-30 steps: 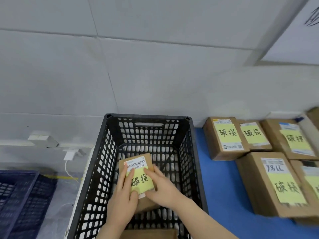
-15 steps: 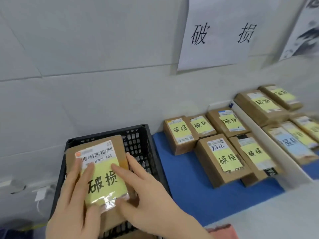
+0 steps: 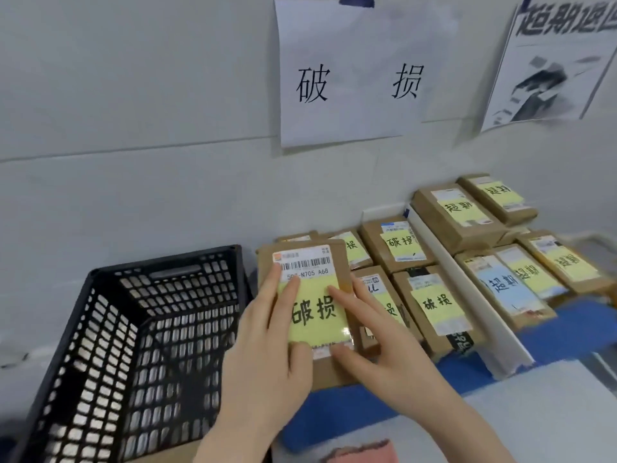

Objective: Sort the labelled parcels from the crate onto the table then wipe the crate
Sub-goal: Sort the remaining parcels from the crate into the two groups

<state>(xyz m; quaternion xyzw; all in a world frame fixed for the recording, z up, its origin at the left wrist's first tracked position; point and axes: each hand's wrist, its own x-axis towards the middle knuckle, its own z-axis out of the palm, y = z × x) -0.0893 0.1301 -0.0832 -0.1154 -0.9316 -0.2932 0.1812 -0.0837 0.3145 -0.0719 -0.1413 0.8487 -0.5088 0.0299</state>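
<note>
I hold a brown parcel [image 3: 310, 262] with a barcode sticker and a yellow note reading 破损. My left hand [image 3: 267, 345] grips its left side, fingers lying over the note. My right hand [image 3: 384, 345] grips its right side, index finger and thumb on the front. The parcel is just right of the black plastic crate [image 3: 100, 329], above the blue mat [image 3: 334, 409] and in front of the 破损 parcels [image 3: 437, 305]. A strip of brown cardboard [image 3: 160, 456] shows at the crate's near bottom edge.
A white divider strip [image 3: 467, 295] separates the 破损 parcels from several parcels marked 超期 [image 3: 514, 282] on the right. Paper signs hang on the wall: 破损 [image 3: 350, 78] and another [image 3: 561, 61]. A pink cloth [image 3: 364, 454] lies at the bottom edge.
Both hands lifted the parcel out of the crate and carried it right, over the blue mat. My view swung right toward the sorted parcels.
</note>
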